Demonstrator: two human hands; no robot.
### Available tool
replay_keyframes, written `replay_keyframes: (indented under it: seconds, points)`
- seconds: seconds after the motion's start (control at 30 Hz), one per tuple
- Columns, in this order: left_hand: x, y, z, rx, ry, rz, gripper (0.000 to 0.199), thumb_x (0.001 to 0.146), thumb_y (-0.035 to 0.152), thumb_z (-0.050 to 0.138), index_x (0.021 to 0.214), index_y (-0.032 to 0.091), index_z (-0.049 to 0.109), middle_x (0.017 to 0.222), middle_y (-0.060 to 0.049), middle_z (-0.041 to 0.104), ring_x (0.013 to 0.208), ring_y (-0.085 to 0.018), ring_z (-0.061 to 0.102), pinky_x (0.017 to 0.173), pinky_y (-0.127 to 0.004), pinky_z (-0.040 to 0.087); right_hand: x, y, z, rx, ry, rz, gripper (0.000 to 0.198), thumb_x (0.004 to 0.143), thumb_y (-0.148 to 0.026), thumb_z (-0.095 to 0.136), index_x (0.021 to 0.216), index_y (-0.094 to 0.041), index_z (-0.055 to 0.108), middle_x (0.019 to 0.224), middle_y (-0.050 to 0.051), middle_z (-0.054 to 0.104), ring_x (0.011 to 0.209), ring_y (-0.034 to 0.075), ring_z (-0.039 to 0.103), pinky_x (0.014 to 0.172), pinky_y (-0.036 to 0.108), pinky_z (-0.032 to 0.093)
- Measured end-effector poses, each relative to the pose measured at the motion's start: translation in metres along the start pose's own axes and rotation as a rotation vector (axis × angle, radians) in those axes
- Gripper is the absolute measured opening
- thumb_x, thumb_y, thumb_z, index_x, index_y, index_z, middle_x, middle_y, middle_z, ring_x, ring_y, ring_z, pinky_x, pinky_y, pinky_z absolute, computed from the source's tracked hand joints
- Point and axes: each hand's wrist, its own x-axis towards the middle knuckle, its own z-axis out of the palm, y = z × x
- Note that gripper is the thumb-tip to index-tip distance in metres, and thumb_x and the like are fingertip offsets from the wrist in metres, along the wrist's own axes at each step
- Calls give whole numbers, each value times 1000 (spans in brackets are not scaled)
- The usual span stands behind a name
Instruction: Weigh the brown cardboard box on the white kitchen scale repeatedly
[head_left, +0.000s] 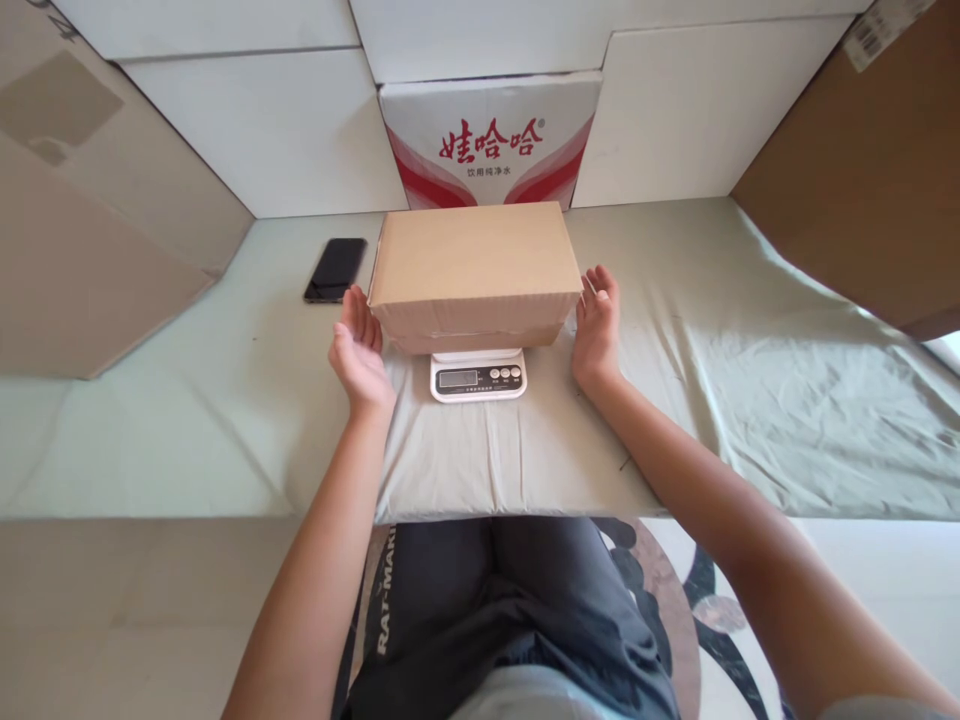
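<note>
A closed brown cardboard box [476, 255] rests on a small white digital scale [480, 390], covering its weighing plate. The scale's display and round buttons show in front of the box; the reading is too faint to make out. At the box's left end is my left hand [358, 355], open, palm turned inward and fingers extended. My right hand [598, 330] stands at the opposite end, also open with its fingers stretched upward. Both hands are very close to the box sides; whether the fingertips touch them I cannot tell.
A black smartphone [336, 269] lies left of the box on the pale green cloth [187, 420]. Behind stands a white carton with red lettering [491, 140], among plain white panels [300, 130]. Large brown cartons flank the table, one left [97, 240] and one right [870, 190].
</note>
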Motion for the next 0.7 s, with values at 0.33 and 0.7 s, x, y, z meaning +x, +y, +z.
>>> replay_keyframes:
  seconds: [0.33,0.7]
  points:
    - [1,-3,3,-60,55,-17,88,93,93,68,152,28,76,180,-13,61,176,-37,48,143,-51,42,-6,-21,7,137,75,131,83,79,-84,66,145,-36,58,181,8,53,178,31,44,152,58,30]
    - [1,-4,5,-64,51,-34,86,95,89,66,150,24,76,180,-18,60,171,-38,54,139,-52,49,-7,-21,9,168,64,120,76,79,-84,70,136,-35,62,174,8,60,176,35,47,152,64,29]
